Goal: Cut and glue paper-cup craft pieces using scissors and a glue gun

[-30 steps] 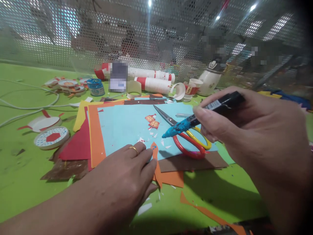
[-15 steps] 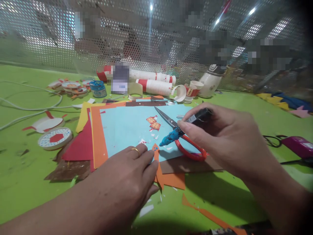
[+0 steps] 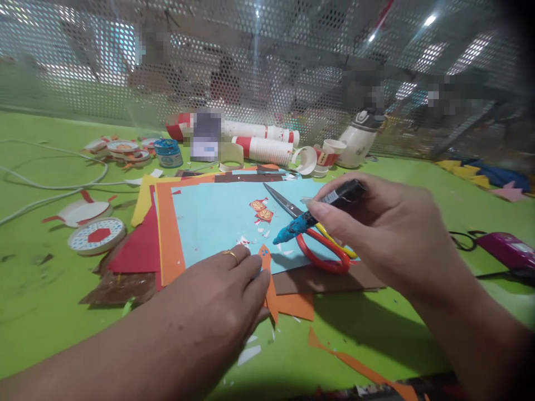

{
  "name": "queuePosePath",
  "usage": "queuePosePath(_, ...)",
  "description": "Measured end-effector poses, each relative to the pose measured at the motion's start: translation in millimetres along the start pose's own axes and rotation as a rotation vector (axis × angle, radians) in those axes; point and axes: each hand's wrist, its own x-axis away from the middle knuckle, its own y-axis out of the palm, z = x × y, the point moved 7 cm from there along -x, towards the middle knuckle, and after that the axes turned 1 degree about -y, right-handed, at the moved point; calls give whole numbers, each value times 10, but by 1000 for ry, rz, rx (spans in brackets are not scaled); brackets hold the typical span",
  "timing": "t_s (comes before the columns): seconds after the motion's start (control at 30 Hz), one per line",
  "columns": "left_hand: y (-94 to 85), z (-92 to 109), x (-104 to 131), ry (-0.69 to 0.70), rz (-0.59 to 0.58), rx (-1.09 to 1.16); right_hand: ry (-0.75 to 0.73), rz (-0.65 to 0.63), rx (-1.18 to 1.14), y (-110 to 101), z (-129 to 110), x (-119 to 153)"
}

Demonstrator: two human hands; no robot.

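Note:
My right hand (image 3: 371,223) pinches a black marker pen (image 3: 340,195) with a blue-smeared tip, angled down to the left. The tip is just off an orange paper strip (image 3: 270,292) that has a pointed head with blue dots on it. Fingers close together, my left hand (image 3: 228,292) holds the strip down at its left edge; the thumb is mostly hidden. Behind the pen lie scissors (image 3: 324,253) with red and yellow handles, on a light blue sheet (image 3: 209,214). Two small red and gold paper pieces (image 3: 261,210) rest on that sheet.
More coloured sheets (image 3: 137,245) stick out under the blue one. Paper-plate crafts (image 3: 97,235) and a blue jar (image 3: 168,153) stand left. Along the back are stacked paper cups (image 3: 267,149) and a kettle (image 3: 359,142). A second orange strip (image 3: 355,365) lies in front.
The marker tip has lifted slightly away from the orange strip's head. More of the scissors' yellow handle shows. My left hand stays on the strip.

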Motion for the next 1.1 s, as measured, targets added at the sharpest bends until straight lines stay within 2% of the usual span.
queuePosePath(0.1, 17, 21, -17, 17, -51, -56, -5, 13, -9, -18, -7, -5)
queuePosePath(0.37, -14, 46, -21, 34, -41, -81, -18, 30, -47, -32, 24, -41)
queuePosePath(0.7, 23, 19, -34, -8, -66, -52, 40, 64, -209, -62, 51, -76)
queuePosePath(0.83, 20, 46, -28, 47, -51, -62, 92, 77, -309, -56, 134, -108)
queuePosePath(0.97, 8, 27, -13, 39, -1, -45, 156, 121, -451, -59, 250, -211)
queuePosePath(1.1, 18, -4, 6, 1, -13, -28, 162, 119, -569, 21, 187, -482)
